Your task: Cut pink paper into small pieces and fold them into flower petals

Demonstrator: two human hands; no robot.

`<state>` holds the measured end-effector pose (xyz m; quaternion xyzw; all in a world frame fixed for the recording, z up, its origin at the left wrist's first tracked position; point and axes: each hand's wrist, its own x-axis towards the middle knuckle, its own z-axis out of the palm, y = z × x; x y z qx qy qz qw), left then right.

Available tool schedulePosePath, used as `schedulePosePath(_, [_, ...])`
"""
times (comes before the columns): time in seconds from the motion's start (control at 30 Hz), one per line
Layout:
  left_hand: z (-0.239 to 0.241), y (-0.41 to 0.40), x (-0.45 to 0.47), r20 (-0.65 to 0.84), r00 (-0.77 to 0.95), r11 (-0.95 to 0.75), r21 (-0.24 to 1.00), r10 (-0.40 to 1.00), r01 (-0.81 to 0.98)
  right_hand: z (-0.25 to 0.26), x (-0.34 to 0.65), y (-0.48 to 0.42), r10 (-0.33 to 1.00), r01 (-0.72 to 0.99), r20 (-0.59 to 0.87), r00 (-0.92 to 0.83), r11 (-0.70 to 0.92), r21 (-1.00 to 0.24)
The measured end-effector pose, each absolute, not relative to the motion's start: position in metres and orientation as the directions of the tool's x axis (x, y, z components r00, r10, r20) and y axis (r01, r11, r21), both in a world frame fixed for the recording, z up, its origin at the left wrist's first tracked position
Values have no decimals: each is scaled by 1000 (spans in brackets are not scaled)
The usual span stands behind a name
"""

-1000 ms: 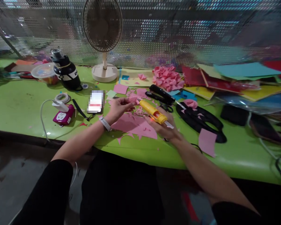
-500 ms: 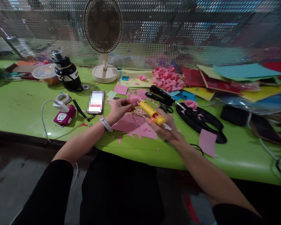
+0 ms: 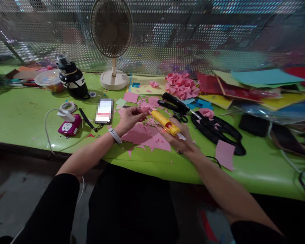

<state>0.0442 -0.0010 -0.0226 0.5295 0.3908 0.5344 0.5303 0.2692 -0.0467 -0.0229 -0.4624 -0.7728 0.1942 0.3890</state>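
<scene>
My left hand pinches a small pink paper piece between thumb and fingers. In my right hand is a yellow hot glue gun, its nozzle pointing left at that piece; whether the tip touches it I cannot tell. A glue stick pokes out of the gun's rear end. Below both hands lies a larger pink sheet with jagged paper scraps around it. Black-handled scissors rest just behind my right hand.
Behind stand a fan, a black bottle and a heap of folded pink paper. A phone and a magenta socket adapter lie left. To the right are a stapler, a black palette-shaped object and coloured sheets.
</scene>
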Motion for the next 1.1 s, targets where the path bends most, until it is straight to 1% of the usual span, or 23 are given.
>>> schedulePosePath(0.43, [-23, 0, 44, 176, 127, -161, 979, 976, -122, -19, 266, -48, 884, 568, 404, -237, 463, -680])
schedulePosePath(0.7, [-25, 1, 43, 208, 122, -194, 974, 971, -116, -21, 268, -47, 866, 584, 421, -270, 495, -644])
schedulePosePath(0.87, [-25, 2, 44, 188, 109, -175, 977, 976, -123, -22, 268, -46, 837, 579, 450, -312, 543, -608])
schedulePosePath(1.03, [-25, 2, 44, 178, 117, -163, 978, 977, -126, -21, 268, -46, 864, 593, 429, -262, 495, -635])
schedulePosePath(1.1, [-26, 2, 44, 184, 117, -171, 978, 976, -119, -21, 268, -45, 862, 590, 434, -263, 499, -634])
